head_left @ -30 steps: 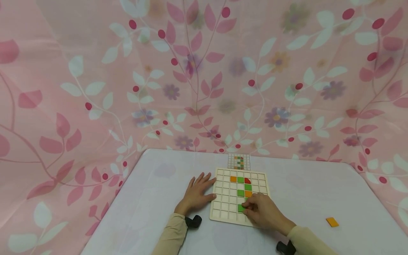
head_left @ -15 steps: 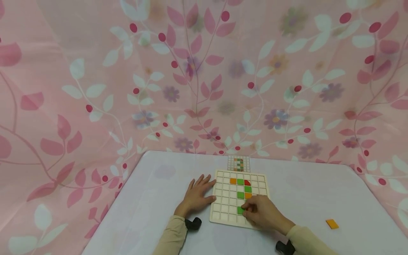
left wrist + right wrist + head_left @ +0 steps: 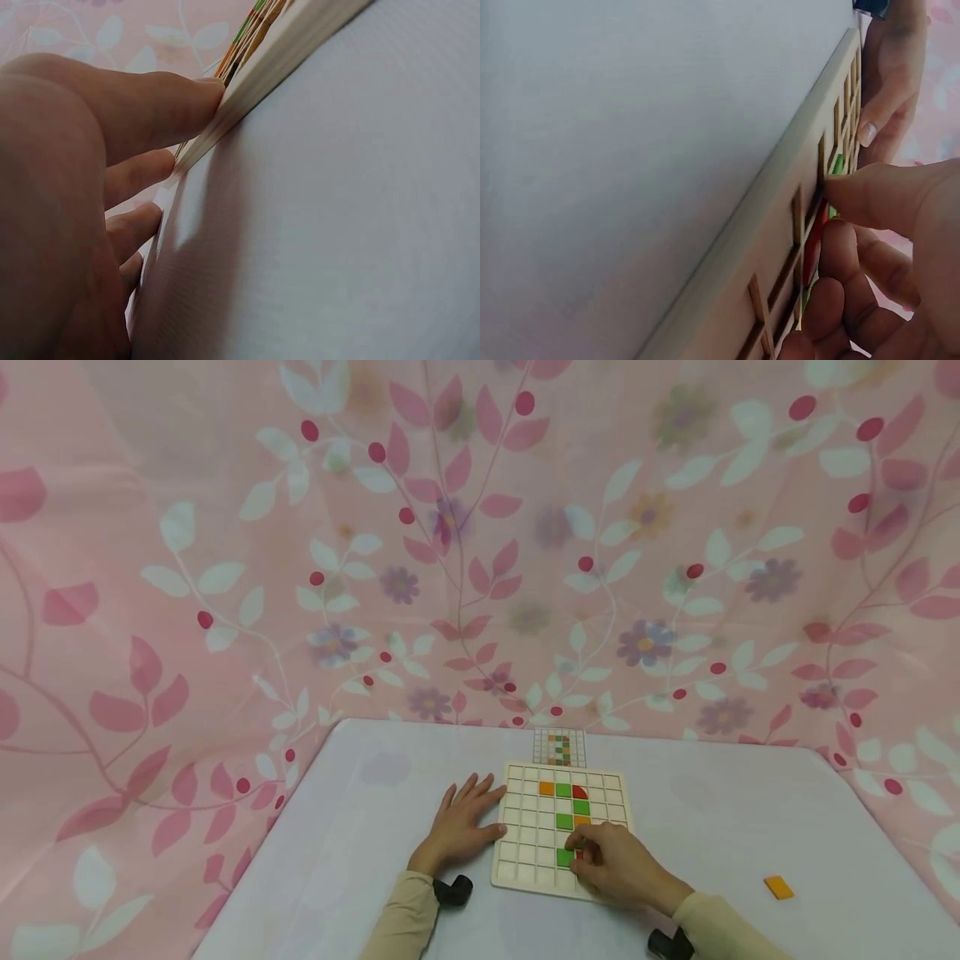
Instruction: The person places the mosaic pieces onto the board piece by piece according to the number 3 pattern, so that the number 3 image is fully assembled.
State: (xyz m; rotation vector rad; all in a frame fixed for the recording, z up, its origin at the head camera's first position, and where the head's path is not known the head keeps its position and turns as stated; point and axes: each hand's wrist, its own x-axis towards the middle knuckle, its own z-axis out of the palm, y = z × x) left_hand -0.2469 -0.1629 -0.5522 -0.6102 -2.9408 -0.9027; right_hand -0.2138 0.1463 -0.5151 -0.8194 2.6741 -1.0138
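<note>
A pale gridded board [image 3: 528,836] lies on the white table with green, orange and red tiles in several of its cells. My left hand [image 3: 461,825] rests at its left side, fingers spread; in the left wrist view the thumb [image 3: 169,109] touches the board's edge. Over the lower right part of the board, my right hand [image 3: 618,864] has its thumb and curled fingers at a red tile [image 3: 814,247], pinching it down at a cell. Just left of those fingertips sits a green tile [image 3: 564,857]. The right hand hides the cells beneath it.
A small printed card [image 3: 559,747] with a coloured grid pattern lies behind the board. Off to the right, a loose orange tile [image 3: 779,887] lies on the table [image 3: 697,810]. A pink floral cloth [image 3: 480,568] hangs behind the table.
The thumb and fingertips of my right hand have parted slightly, and some red now shows between them. My left hand and the board keep their places; the head view has shifted a little.
</note>
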